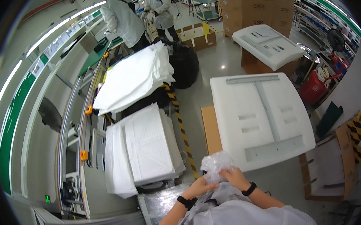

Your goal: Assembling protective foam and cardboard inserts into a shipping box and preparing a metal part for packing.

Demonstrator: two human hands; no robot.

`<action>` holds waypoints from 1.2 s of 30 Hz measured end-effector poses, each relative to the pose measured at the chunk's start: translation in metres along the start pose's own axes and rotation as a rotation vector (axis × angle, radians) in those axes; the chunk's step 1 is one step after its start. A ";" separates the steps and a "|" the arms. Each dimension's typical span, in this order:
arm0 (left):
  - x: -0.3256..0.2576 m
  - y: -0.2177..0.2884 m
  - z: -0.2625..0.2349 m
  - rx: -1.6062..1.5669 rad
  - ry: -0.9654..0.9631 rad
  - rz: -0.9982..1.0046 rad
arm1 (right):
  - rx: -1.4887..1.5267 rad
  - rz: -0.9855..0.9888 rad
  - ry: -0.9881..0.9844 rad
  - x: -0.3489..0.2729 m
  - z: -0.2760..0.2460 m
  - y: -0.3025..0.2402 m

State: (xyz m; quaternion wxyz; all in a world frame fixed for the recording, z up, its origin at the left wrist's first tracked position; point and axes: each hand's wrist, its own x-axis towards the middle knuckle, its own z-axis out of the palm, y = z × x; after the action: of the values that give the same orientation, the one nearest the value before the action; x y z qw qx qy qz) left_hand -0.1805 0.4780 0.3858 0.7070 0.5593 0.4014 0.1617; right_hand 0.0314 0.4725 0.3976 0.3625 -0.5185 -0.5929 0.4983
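A crumpled piece of clear plastic film (217, 162) is bunched up in front of my body. My left hand (201, 186) grips its lower left side. On the other side, the fingers of my right hand (235, 177) are closed on the film. Both wrists wear black bands. Just beyond my hands lies a large white foam block (248, 102) with grey metal bars set into it. To my left rises a stack of white foam sheets (144, 147), folded over one another.
Farther left, more white sheets (137, 76) lie by a conveyor line (86, 147) with orange boxes. Yellow-black tape (182, 135) runs along the floor. A second foam block (269, 43) rests on a carton. An open cardboard box (329, 169) stands right. Two people (124, 20) work far left.
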 end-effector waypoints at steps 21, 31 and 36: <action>0.146 0.150 -0.223 0.522 -0.246 0.682 | 0.475 0.523 0.275 0.164 0.001 0.030; 0.297 0.174 -0.333 -0.768 -0.673 -0.038 | 0.934 0.074 0.489 0.337 0.016 -0.012; 0.335 0.211 -0.471 -0.798 -0.430 0.067 | 1.387 0.070 0.212 0.457 0.036 -0.030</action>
State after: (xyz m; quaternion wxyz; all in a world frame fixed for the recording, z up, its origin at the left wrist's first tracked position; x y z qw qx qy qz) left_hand -0.2766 1.0840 0.4260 0.9290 0.2765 0.1334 0.2067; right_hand -0.1013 0.9115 0.3785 0.6490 -0.2324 -0.0827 0.7197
